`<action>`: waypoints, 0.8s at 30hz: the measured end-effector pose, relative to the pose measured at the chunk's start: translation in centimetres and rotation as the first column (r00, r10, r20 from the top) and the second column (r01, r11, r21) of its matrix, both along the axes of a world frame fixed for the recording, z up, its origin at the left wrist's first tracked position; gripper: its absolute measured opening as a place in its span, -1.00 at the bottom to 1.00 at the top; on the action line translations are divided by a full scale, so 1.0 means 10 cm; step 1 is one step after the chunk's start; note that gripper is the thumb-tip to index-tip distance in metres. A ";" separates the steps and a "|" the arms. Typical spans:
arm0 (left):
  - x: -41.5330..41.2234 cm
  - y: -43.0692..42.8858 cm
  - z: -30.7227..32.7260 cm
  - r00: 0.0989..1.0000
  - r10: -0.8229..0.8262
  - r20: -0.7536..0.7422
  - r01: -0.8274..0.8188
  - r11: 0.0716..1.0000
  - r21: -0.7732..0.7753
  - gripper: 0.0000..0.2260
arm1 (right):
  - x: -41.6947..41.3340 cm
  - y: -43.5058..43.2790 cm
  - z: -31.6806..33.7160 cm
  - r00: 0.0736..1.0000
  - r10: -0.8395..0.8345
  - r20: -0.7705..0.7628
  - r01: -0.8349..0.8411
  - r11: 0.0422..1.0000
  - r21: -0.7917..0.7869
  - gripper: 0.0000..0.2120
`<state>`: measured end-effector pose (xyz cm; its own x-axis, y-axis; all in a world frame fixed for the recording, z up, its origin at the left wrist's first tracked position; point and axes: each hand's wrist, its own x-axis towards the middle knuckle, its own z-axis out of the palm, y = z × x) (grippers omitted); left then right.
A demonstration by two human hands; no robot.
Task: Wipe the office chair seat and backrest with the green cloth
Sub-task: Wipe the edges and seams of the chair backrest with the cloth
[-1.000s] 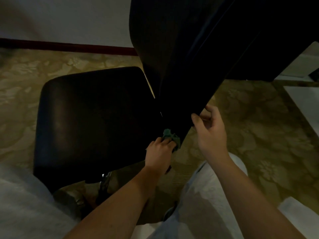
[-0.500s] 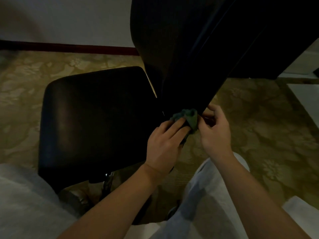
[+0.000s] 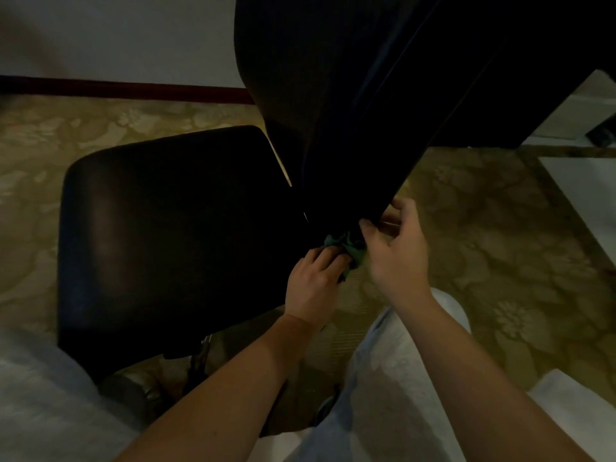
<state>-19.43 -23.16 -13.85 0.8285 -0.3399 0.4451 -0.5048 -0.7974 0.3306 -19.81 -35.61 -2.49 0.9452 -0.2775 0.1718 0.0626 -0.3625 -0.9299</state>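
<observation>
**A:** Where is the green cloth (image 3: 348, 248) right now?

**B:** It's bunched in the left hand (image 3: 315, 273), right up against the bottom edge of the backrest (image 3: 350, 111), behind the back of the seat (image 3: 173, 228). That grip is curled round the wad.

**A:** And the right hand (image 3: 396, 251)?

**B:** Just beside the cloth. The thumb is on the near face and the fingers are behind, so the grip pinches the lower corner of the backrest. I'd say it's steadying the backrest.

**A:** So the job in hand is wiping that bottom edge?

**B:** It looks that way. A crumpled wad only touches in a small patch, so I'd flatten the cloth over the fingers and fold it round the edge. Then I'd draw it along in one firm pass toward the right hand.

**A:** What about the spot under the thumb?

**B:** Move the steadying grip higher before the cloth gets there, or that corner gets missed. Don't let go altogether, though, because the chair could swivel under pressure.

**A:** Is the seat done?

**B:** I can't tell. It's dark and the light is dim.
</observation>
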 end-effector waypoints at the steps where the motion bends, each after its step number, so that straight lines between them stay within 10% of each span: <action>1: 0.00 0.00 -0.01 0.995 0.014 -0.095 -0.010 0.999 0.038 -0.75 | 0.01 0.00 -0.02 1.000 0.000 -0.001 0.000 1.000 -0.022 -0.72; 5: 0.01 0.04 0.02 0.915 0.064 -0.398 0.009 0.984 0.180 -0.71 | 0.01 0.03 -0.06 1.000 -0.015 0.010 0.015 0.999 -0.031 -0.72; 17: -0.02 0.74 0.33 0.945 -0.020 -0.327 0.066 0.989 0.133 -0.65 | -0.22 0.25 -0.53 0.957 -0.062 -0.282 0.009 0.982 -0.186 -0.83; 24: 0.12 1.31 0.47 0.930 0.023 -0.368 0.039 0.986 0.161 -0.55 | -0.11 1.00 -0.60 0.929 0.165 -0.332 -0.288 0.886 -0.364 -0.94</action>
<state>-18.19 -10.09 -9.12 0.9199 -0.3893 0.0483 -0.3795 -0.8521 0.3605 -20.92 -25.60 -8.45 0.9979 -0.0151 -0.0628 -0.0547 -0.7141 -0.6979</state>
